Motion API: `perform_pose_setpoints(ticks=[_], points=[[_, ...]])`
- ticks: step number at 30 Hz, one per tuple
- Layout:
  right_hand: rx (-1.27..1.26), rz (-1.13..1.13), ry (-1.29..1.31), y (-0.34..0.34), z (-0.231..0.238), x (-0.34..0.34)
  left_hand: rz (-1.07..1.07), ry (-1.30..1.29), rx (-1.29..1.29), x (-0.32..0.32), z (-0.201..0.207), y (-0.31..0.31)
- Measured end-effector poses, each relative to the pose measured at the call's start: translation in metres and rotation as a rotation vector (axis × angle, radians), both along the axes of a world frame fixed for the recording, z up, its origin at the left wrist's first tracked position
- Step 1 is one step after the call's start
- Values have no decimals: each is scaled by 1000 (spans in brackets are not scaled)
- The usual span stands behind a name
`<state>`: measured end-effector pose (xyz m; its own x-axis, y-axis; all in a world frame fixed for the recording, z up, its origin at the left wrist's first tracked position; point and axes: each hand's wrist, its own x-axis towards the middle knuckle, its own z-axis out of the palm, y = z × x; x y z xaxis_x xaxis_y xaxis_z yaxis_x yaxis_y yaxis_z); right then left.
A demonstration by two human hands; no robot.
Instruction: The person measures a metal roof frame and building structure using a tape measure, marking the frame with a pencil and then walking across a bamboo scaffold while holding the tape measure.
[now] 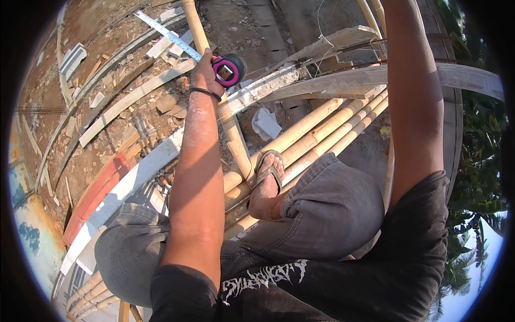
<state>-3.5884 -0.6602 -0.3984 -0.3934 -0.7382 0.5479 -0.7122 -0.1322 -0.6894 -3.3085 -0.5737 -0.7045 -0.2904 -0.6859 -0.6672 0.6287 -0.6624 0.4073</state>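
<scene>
My left hand (205, 75) is closed around a pink and black tape measure (227, 71). A pale metal blade (167, 34) stretches from the hand toward the upper left. Right beside the hand runs an upright bamboo pole (196, 27), which carries on below the wrist. My right arm (414, 91) is raised and leaves the picture at the top, so the right hand is out of sight. My sandalled foot (270, 174) rests on several bamboo poles (327, 121) lashed or laid side by side; which of the two I cannot tell.
Far below lies a dirt ground (123, 86) strewn with planks, broken blocks and rubble. A rough concrete beam (268, 86) and a long board (332, 80) cross ahead. A white ledge (129, 182) curves past on the left. Green plants (480, 139) stand at the right.
</scene>
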Motion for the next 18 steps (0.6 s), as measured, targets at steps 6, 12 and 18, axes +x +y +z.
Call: perform_pose_setpoints(ticks=[6, 12, 18], points=[[480, 80, 672, 55, -61, 46, -21, -61, 31, -4, 11, 3], [761, 279, 534, 181, -200, 102, 24, 0, 42, -11, -13, 27], [907, 339, 297, 208, -172, 58, -380, -169, -37, -25, -15, 59]])
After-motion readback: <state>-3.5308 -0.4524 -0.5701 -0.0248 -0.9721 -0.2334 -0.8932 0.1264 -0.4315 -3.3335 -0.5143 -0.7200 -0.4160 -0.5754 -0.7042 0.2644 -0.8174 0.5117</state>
